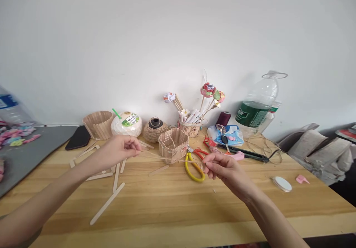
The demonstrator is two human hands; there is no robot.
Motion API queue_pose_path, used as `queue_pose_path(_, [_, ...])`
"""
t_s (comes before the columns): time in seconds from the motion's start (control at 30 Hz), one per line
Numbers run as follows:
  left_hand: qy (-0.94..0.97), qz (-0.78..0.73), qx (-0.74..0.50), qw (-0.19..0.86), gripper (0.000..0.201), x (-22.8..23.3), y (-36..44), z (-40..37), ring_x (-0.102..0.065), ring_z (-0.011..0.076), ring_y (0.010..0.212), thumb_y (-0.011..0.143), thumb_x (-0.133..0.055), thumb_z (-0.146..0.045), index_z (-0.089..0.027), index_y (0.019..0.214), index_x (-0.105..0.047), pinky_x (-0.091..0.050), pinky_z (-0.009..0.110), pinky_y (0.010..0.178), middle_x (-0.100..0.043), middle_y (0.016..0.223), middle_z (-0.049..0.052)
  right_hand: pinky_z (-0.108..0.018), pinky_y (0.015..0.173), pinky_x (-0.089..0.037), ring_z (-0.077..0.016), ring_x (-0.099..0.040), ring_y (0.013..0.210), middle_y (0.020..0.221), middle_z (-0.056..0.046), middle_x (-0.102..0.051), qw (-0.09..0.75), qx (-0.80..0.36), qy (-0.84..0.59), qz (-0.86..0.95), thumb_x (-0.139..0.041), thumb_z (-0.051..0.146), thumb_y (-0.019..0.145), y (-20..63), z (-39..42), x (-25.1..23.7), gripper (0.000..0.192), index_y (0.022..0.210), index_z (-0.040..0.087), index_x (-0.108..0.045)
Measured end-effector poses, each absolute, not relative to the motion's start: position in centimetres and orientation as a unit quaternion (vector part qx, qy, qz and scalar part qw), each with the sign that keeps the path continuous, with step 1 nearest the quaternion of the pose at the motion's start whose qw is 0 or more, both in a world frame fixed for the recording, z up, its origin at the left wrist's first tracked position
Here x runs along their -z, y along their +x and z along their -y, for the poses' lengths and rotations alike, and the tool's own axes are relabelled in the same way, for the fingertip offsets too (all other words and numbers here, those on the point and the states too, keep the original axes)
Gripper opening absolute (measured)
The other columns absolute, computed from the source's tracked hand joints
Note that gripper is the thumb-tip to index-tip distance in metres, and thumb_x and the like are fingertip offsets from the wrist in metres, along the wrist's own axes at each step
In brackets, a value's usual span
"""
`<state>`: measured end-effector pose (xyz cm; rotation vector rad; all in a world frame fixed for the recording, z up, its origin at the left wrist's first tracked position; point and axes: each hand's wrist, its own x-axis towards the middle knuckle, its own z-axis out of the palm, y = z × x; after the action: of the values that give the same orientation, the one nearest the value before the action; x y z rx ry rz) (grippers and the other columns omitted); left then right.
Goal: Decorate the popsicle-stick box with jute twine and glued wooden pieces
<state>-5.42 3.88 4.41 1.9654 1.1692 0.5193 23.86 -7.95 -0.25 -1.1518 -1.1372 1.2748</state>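
Between my two hands runs a thin length of twine point(155, 155), drawn out in front of a small basket made of wooden craft sticks point(172, 148). My left hand point(126, 146) pinches the twine on the basket's left side. On the right, my right hand point(218, 165) has its fingers closed on the other part of the twine. Twine also wraps round the basket near its rim. Scissors with one yellow and one red handle point(194, 169) lie beside the basket, close to my right hand. Behind the basket stands a ball of twine point(155, 131).
Loose craft sticks point(107, 203) lie at left. A larger stick basket point(98, 124), a wrapped coconut point(127, 124) and a holder with paper flowers point(190, 127) line the wall. A plastic bottle point(254, 111), a black glue gun or iron point(254, 155) and a white lid point(283, 184) are at right.
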Motion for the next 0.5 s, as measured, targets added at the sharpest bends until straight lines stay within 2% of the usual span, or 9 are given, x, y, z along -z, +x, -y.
queue_pose_path(0.1, [0.829,-0.468,-0.081,0.295,0.011,-4.8,-5.2,-3.2,-0.058,0.0190,0.048,0.068,-0.062,-0.032,-0.022,0.069,-0.066,-0.037,0.024,0.045,-0.062,0.045,-0.001,-0.024,0.056,-0.044,-0.0116,-0.060,0.059,0.069,-0.002,-0.069,0.512,-0.569,-0.459,0.451,-0.076,0.028,0.063,24.3,8.9,0.9,0.016,0.074,0.019,-0.068])
queue_pose_path(0.17, [0.858,-0.471,-0.065,0.194,0.015,-5.2,-4.3,-2.5,-0.056,0.0213,0.045,0.069,-0.061,-0.036,-0.023,0.068,-0.068,-0.034,0.026,0.044,-0.057,0.038,0.000,-0.025,0.061,-0.046,-0.0134,-0.064,0.066,0.076,-0.003,-0.070,0.485,-0.612,-0.432,0.452,-0.077,0.024,0.062,24.2,9.3,1.3,0.020,0.080,0.021,-0.069])
queue_pose_path(0.2, [0.870,-0.465,-0.086,0.139,0.017,-5.4,-3.5,-2.2,-0.057,0.0222,0.047,0.070,-0.059,-0.037,-0.023,0.068,-0.069,-0.034,0.027,0.045,-0.059,0.041,0.001,-0.025,0.062,-0.046,-0.0133,-0.064,0.067,0.078,-0.003,-0.071,0.472,-0.627,-0.418,0.458,-0.076,0.024,0.063,24.1,9.4,1.4,0.020,0.082,0.021,-0.069])
queue_pose_path(0.27, [0.889,-0.430,-0.132,0.088,0.024,-5.6,-1.6,-1.6,-0.061,0.0221,0.060,0.079,-0.050,-0.039,-0.026,0.082,-0.069,-0.039,0.028,0.052,-0.070,0.067,0.002,-0.023,0.059,-0.045,-0.0107,-0.062,0.061,0.073,-0.002,-0.069,0.462,-0.632,-0.403,0.474,-0.072,0.028,0.068,23.7,9.3,1.7,0.014,0.080,0.020,-0.070])
queue_pose_path(0.37, [0.934,-0.309,-0.159,0.085,0.028,-4.7,1.9,-1.2,-0.059,0.0223,0.094,0.086,-0.040,-0.033,-0.023,0.094,-0.065,-0.043,0.031,0.079,-0.067,0.101,0.005,-0.019,0.050,-0.039,-0.0058,-0.052,0.051,0.063,0.001,-0.063,0.484,-0.590,-0.411,0.498,-0.072,0.032,0.067,23.1,8.9,1.9,0.015,0.072,0.018,-0.072])
queue_pose_path(0.43, [0.943,-0.283,-0.162,0.071,0.028,-3.5,4.0,-1.6,-0.050,0.0262,0.110,0.082,-0.048,-0.031,-0.019,0.103,-0.060,-0.036,0.037,0.093,-0.062,0.112,0.010,-0.018,0.049,-0.037,-0.0048,-0.048,0.051,0.063,0.001,-0.060,0.492,-0.569,-0.427,0.501,-0.073,0.032,0.065,22.7,8.6,2.1,0.016,0.070,0.017,-0.072])
queue_pose_path(0.5, [0.929,-0.320,-0.147,0.116,0.032,-2.3,5.4,-2.4,-0.043,0.0299,0.116,0.073,-0.058,-0.023,-0.016,0.104,-0.058,-0.028,0.042,0.099,-0.059,0.114,0.013,-0.019,0.050,-0.037,-0.0050,-0.049,0.051,0.063,0.001,-0.061,0.492,-0.566,-0.446,0.489,-0.073,0.034,0.065,22.5,8.3,2.2,0.019,0.071,0.016,-0.071])
